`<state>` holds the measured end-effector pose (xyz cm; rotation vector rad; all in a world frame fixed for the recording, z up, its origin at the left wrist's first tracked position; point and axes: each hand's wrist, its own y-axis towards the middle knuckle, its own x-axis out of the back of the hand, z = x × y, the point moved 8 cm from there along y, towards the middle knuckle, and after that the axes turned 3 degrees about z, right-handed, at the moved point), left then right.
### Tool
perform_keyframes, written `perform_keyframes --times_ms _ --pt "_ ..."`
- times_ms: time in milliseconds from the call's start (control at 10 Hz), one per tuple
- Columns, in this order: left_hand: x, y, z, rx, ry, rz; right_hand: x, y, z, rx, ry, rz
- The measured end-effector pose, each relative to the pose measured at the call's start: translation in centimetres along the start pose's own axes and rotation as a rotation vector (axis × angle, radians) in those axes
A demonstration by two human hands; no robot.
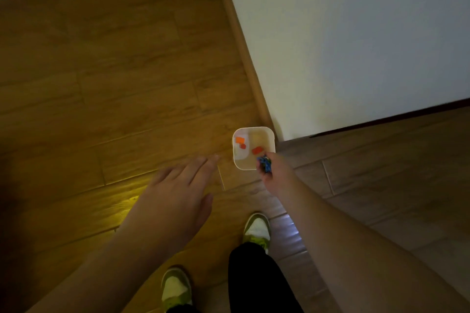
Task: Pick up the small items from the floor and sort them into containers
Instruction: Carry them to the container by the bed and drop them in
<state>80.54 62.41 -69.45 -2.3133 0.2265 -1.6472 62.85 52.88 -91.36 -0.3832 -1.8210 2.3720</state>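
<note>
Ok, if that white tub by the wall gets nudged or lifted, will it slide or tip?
The white tub probably slides easily: it looks like thin plastic on smooth wood floor. It is likely light, holding only three orange pieces. Tipping seems possible if bumped at the rim, where the right hand holds blue pieces.

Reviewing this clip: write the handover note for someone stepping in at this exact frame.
Left hand: open, fingers straight, above the floor, holding nothing.
Right hand: grips a bunch of small blue pieces at the near rim of the white container.
Container stands on the wooden floor by the wall corner, with three orange pieces inside.
Done: orange pieces binned.
Left: the blue pieces are not yet released. No other container or loose items are in view.
</note>
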Motion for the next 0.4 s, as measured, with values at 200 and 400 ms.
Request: perform_keyframes --times_ms 200,400 --pt "-4.4 0.6 1.8 0.019 0.015 0.019 -0.6 5.4 -1.3 -0.022 0.019 -0.009" --pt "-5.1 0.1 2.8 0.056 0.003 -0.011 -0.9 7.7 -0.7 0.025 -0.100 -0.034"
